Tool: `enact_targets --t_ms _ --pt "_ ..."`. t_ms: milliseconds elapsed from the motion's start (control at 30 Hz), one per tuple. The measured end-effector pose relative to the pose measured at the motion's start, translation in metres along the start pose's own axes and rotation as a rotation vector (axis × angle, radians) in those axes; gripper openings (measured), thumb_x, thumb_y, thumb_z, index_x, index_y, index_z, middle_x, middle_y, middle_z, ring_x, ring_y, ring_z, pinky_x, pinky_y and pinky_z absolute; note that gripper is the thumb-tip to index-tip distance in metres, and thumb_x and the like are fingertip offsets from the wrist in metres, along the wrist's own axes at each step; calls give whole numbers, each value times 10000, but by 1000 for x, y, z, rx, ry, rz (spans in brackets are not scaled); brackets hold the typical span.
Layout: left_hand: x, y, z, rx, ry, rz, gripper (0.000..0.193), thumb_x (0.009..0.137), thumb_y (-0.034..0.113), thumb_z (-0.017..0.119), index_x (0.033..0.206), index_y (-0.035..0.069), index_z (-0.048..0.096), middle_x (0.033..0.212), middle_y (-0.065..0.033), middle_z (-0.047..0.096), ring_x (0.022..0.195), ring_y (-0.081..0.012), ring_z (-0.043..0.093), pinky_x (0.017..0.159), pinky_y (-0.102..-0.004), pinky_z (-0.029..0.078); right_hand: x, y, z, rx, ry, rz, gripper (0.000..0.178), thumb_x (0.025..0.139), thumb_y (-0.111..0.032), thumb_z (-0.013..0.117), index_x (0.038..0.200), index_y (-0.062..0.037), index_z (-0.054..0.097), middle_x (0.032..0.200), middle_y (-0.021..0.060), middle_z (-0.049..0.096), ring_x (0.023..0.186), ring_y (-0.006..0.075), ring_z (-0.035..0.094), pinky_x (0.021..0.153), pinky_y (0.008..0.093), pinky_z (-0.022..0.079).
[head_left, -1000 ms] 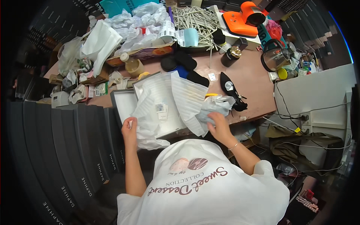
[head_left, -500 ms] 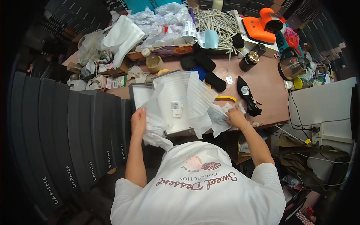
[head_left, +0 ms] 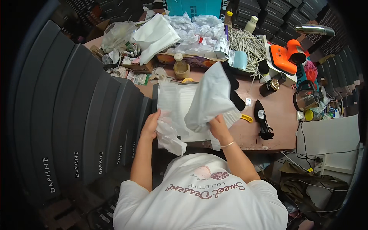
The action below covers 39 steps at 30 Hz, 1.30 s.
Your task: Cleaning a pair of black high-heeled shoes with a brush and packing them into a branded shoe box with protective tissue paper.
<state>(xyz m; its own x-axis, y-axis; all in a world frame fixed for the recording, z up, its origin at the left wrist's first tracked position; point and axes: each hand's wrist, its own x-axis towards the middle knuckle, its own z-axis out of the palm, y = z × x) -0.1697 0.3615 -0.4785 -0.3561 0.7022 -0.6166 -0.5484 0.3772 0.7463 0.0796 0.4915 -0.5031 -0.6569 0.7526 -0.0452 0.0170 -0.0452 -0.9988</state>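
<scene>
A shallow shoe box, lined with white foam sheet, lies on the table in front of me. My left hand is closed on crumpled white tissue paper at the box's left edge. Over the right half of the box, my right hand grips the lower end of a pale, soft pouch-like wrapping. Whether anything is inside the wrapping cannot be seen. To the right lies a black slingback shoe with a round white ornament, and beside it a yellow curved-handled tool.
Dark shoe boxes are stacked close on my left. Behind the work spot stand a bottle, a carton of crumpled white plastic and a tray of thin pale sticks. An orange device and a glass jug are at right.
My right hand has come left from beside the shoe to over the box, lifting the pale wrapping. My left hand stays on the tissue paper. The view has shifted, so table things appear farther right.
</scene>
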Motion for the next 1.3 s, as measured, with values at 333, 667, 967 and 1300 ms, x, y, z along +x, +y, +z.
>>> enact_targets --t_ms 333,667,967,1300 --pt "-29 -6 30 -29 -76 102 446 984 377 480 1113 -21 636 807 -84 650 676 -133 599 626 -264 480 2 92 45 -900 -279 57 325 793 -235 587 939 56 585 931 264 593 861 424 607 788 471 493" --pt "5 -69 19 687 -137 451 374 967 289 512 1219 21 580 1030 -97 628 718 -114 563 639 -249 455 -34 -26 -38 -1048 368 -277 720 778 -259 719 1355 17 388 1331 256 423 1225 407 435 995 422 377" --pt "89 -88 110 1837 -306 286 467 850 265 652 1240 25 558 1290 -197 530 1102 -350 574 884 -395 484 -6 18 -114 -227 365 33 319 823 -177 696 1073 10 631 924 59 662 847 113 595 763 263 476" --pt "0 26 118 403 -324 399 413 889 219 671 1225 0 574 1143 -88 633 987 -101 581 866 -252 456 -28 -77 -52 -51 -194 20 756 786 -220 758 1418 -57 376 1254 122 541 1073 201 558 898 336 465"
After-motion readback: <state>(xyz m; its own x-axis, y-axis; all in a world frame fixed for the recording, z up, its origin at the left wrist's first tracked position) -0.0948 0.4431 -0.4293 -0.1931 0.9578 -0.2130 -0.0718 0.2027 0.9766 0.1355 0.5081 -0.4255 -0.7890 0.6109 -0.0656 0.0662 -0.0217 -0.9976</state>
